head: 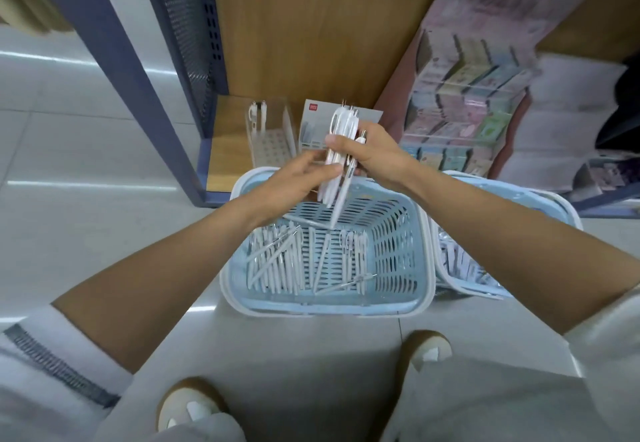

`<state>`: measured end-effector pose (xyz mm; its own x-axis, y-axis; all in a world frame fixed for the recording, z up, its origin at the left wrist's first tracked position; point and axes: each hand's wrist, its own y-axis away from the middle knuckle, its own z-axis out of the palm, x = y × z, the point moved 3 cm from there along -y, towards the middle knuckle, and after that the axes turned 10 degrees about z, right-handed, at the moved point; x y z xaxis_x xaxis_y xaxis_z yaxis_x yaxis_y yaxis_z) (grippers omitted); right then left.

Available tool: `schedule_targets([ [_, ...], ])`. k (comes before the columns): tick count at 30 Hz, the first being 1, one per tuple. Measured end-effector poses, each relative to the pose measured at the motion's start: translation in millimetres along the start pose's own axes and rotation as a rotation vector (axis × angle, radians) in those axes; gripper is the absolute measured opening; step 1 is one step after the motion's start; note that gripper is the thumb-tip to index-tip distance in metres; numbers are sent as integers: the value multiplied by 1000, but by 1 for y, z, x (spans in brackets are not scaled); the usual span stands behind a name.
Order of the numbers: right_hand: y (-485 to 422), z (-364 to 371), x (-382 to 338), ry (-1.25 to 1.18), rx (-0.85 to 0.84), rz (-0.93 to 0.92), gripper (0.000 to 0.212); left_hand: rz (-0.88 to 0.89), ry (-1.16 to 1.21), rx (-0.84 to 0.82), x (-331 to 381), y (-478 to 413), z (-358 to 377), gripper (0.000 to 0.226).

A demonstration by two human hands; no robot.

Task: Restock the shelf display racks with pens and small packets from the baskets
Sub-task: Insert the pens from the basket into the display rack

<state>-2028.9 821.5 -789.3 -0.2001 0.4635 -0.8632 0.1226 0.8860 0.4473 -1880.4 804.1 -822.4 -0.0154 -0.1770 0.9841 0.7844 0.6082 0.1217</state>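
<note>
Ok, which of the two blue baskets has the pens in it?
The left basket, in the middle of the view, has loose white pens lying in it. The right basket, partly cut off by the arm, holds small packets.

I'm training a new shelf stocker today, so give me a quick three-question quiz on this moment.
1. True or false: the clear rack on the shelf already holds two pens.
2. The right hand grips: A) a bundle of white pens; B) a small packet; C) nothing.
3. Fill in: the blue basket directly below the bundle holds loose ___.
Key: 1 true; 2 A; 3 pens.
</note>
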Motion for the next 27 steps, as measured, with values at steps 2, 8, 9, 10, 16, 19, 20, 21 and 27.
schedule_targets([
  [2, -9, 3, -12, -21, -12, -17, 42, -14, 170, 45, 7, -5, 5, 32],
  [8, -32, 16, -20, -37, -47, -4, 22, 45, 87, 236, 7, -7, -8, 29],
  [9, -36, 17, -18, -69, -52, -2, 17, 52, 62, 272, 5, -8, -12, 32],
  [10, -40, 18, -16, -126, -61, 19, 10, 58, 36, 317, 4, -9, -16, 33],
  [16, -66, 26, -4, -327, -148, 253, 16, 101, -71, 523, 0, -14, -38, 19],
  [19, -81, 25, -12, -279, -142, 230, 14, 60, -114, 605, -4, -19, -56, 23],
  [20, -88, 21, -17, -293, -111, 191, 14, 41, -134, 648, -5, -19, -64, 23],
  [21, -97, 15, -21, -307, -65, 148, 15, 28, -143, 689, -7, -19, -74, 21],
  [27, -144, -8, -36, -178, 190, -70, 18, 3, -115, 816, -21, -18, -100, 19],
])
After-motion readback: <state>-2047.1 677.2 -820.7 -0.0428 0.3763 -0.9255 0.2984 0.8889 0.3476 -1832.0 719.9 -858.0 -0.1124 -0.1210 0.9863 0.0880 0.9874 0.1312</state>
